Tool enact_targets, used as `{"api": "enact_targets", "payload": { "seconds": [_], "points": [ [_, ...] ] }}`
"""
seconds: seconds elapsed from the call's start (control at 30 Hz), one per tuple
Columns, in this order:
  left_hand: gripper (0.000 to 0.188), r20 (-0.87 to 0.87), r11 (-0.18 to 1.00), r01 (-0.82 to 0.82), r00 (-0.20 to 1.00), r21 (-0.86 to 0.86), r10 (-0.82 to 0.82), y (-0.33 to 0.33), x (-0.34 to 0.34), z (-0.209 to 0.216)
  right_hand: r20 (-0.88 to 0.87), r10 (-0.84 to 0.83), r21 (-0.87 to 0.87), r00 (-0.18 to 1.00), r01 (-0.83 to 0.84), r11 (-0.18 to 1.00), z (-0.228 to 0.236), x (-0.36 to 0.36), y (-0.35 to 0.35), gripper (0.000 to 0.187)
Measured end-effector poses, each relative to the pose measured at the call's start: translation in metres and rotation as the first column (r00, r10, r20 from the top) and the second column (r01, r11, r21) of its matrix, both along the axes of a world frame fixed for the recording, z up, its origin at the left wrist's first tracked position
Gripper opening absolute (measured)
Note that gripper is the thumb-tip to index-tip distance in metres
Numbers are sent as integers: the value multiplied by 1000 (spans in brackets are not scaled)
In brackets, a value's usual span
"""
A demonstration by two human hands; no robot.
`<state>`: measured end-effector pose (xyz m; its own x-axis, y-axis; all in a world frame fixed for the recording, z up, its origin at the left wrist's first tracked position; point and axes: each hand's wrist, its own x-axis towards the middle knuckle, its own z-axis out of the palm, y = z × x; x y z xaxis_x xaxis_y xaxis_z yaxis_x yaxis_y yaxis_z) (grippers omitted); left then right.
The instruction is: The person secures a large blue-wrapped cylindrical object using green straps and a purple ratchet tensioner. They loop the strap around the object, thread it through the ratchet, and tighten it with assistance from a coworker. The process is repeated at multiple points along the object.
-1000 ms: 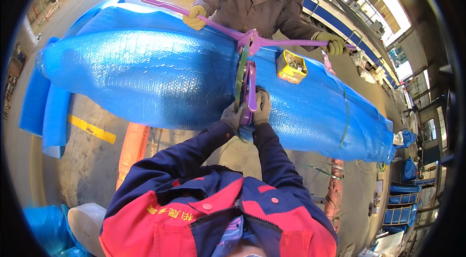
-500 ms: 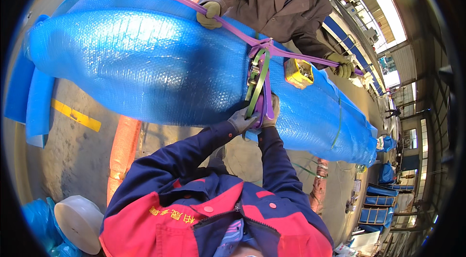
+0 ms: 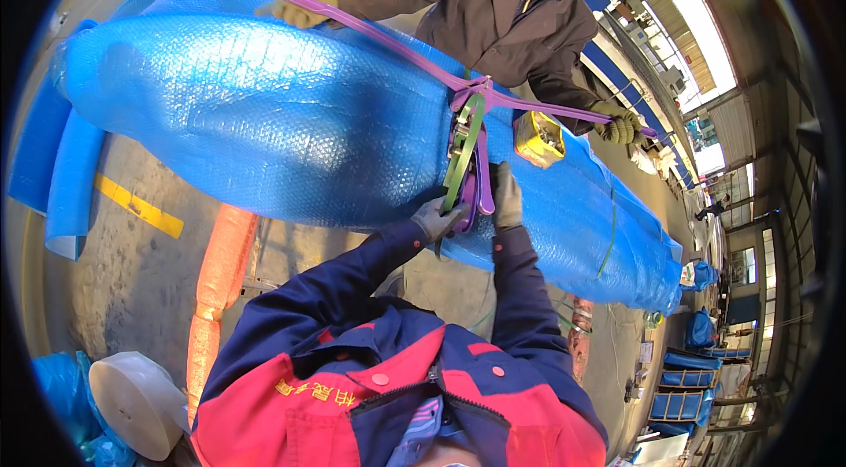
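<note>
A long bundle in blue bubble wrap [image 3: 229,114] lies across in front of me. On top sits a purple strapping tool [image 3: 471,90] with two long handles, a green strap [image 3: 463,154] running from it toward me. My gloved left hand [image 3: 435,218] is closed at the strap's near end, beside lower purple tool parts [image 3: 481,189]; its fingertips are partly hidden. My gloved right hand [image 3: 508,197] lies against the wrap just right of these parts, fingers stretched out, holding nothing. Across the bundle, a co-worker's gloved hand [image 3: 621,122] grips the right handle; their other hand [image 3: 305,2] is at the left handle's end.
A yellow open-topped container [image 3: 539,139] with small pieces in it rests on the bundle, right of the tool. Orange-wrapped supports [image 3: 214,269] stand below the bundle. At lower left is a white roll [image 3: 139,405] beside blue plastic [image 3: 66,392]. Blue-covered racks [image 3: 683,392] stand at right.
My right hand has moved right, off the purple tool parts, and its fingers have straightened. The co-worker's hand on the left handle has slid outward to its end. My left hand stays nearly in place.
</note>
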<state>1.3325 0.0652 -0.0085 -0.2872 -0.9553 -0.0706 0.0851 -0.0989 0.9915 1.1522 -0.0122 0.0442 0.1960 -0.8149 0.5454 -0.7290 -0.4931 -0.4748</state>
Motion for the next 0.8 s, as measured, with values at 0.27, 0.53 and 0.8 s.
{"api": "enact_targets", "payload": {
  "seconds": [0.27,0.53,0.8],
  "points": [
    [35,-89,998,-18,996,52,23,10,-1,10,-32,15,839,999,19,544,91,27,27,73],
    [31,-66,993,-59,996,-98,52,29,28,-12,76,16,835,997,-72,546,42,8,22,34],
    [25,278,878,-79,932,-473,233,22,55,3,244,327,656,913,-404,638,46,19,8,52]
  ]
}}
